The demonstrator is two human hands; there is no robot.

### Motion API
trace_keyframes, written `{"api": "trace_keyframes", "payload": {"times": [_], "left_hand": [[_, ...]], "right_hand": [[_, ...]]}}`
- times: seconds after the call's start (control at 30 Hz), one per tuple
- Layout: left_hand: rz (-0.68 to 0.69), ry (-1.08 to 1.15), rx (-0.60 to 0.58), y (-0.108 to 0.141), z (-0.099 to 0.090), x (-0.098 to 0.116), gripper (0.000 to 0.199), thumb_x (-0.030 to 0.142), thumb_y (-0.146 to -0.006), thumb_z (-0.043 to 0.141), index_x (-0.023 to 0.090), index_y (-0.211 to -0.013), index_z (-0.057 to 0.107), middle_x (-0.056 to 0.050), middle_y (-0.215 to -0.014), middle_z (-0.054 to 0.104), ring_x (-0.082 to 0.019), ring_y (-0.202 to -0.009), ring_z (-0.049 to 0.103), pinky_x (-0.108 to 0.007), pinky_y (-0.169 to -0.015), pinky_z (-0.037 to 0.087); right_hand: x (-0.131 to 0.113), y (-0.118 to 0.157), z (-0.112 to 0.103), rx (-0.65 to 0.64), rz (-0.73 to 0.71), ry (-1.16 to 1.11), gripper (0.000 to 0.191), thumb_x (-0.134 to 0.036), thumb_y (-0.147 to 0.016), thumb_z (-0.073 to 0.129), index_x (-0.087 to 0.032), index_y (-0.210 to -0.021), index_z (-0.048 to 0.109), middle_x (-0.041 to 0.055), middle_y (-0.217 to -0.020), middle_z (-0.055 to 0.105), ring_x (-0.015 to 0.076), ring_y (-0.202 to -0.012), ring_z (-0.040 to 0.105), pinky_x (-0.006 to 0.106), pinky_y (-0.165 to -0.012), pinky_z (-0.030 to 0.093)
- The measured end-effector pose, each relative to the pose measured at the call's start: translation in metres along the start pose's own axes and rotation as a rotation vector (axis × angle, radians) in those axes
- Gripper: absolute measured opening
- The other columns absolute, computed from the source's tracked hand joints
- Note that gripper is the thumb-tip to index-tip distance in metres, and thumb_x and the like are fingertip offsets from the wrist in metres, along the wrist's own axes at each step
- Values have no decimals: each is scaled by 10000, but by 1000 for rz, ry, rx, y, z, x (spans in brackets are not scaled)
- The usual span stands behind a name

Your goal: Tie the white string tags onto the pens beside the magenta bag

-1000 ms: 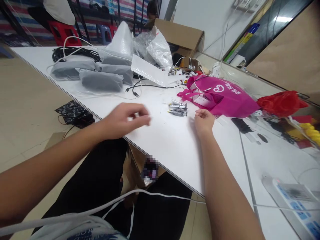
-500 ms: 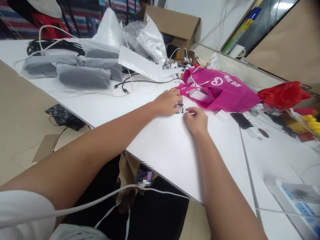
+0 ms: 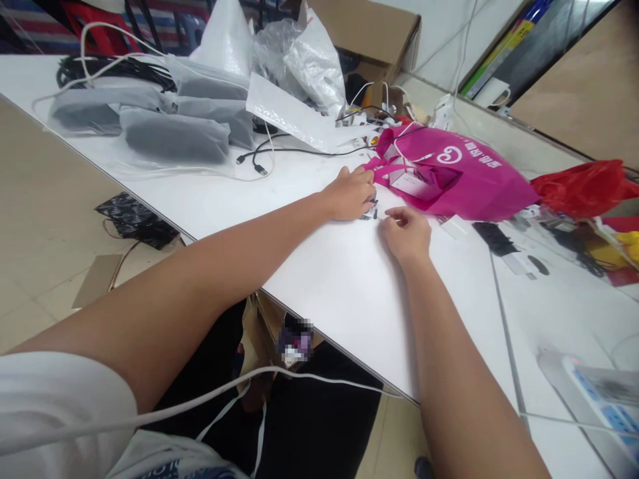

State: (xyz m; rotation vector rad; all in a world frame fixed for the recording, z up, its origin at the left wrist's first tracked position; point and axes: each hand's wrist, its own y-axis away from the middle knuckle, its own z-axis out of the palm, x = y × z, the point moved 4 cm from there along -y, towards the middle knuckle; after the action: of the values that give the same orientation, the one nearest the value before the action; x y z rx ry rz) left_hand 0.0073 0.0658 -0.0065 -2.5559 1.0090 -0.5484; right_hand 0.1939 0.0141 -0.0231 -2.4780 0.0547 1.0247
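On the white table (image 3: 344, 279), my left hand (image 3: 351, 194) rests with its fingers bent down over a little group of small grey and dark pieces (image 3: 370, 211). Its fingertips are partly hidden, and the exact kind of these pieces is too small to make out. Just to the right of them, my right hand (image 3: 408, 234) lies with its side on the tabletop, fingers loosely curled. A gap shows between its thumb and index finger, with nothing visible in it. Behind both hands lies a magenta bag (image 3: 479, 176) with a white box (image 3: 413, 184) at its opening.
Several grey wrapped packages (image 3: 174, 136) lie at the left, near a black cable (image 3: 257, 159) with plugs. White plastic packaging (image 3: 287, 116) and a cardboard box (image 3: 369, 30) stand behind. A red bag (image 3: 584, 189), a black flat piece (image 3: 493, 238) and a power strip (image 3: 599, 392) are at the right.
The view has tilted slightly, so everything sits a little further right and mostly higher. Both hands stay almost where they were beside the small pieces.
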Motion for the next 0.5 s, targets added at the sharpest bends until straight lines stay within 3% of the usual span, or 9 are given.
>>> {"api": "trace_keyframes", "payload": {"times": [0.2,0.33,0.4,0.5], "left_hand": [[-66,-50,44,-3,-8,8,394,213,-1128,404,112,-1357,708,-263,-1479,662,-430,-1430,577,-599,-1165,421],[-79,-44,75,-5,-18,15,469,203,-1170,275,97,-1410,664,-245,-1398,715,-391,-1395,625,-557,-1166,409],[-64,-16,92,-6,-20,17,458,183,-1169,278,117,-1423,654,-218,-1351,745,-370,-1365,654,-541,-1155,416],[-32,13,126,-7,-19,18,409,176,-1157,375,167,-1476,631,-188,-1376,763,-363,-1373,668,-534,-1142,437]], "right_hand": [[-6,1,-6,91,51,-35,282,-151,-751,640,-221,-1007,737,88,-1118,769,214,-849,646,453,-1002,573],[-23,3,-24,110,33,-31,174,-210,-877,643,-240,-1040,695,121,-1143,764,229,-898,656,466,-1043,562],[-35,14,-32,87,-43,-51,147,-324,-970,644,-233,-1071,700,116,-1092,772,246,-954,675,473,-1037,567],[-48,53,-28,-17,-92,-118,310,-480,-1036,660,-206,-1166,723,100,-1075,777,270,-1060,719,485,-1012,604]]}}
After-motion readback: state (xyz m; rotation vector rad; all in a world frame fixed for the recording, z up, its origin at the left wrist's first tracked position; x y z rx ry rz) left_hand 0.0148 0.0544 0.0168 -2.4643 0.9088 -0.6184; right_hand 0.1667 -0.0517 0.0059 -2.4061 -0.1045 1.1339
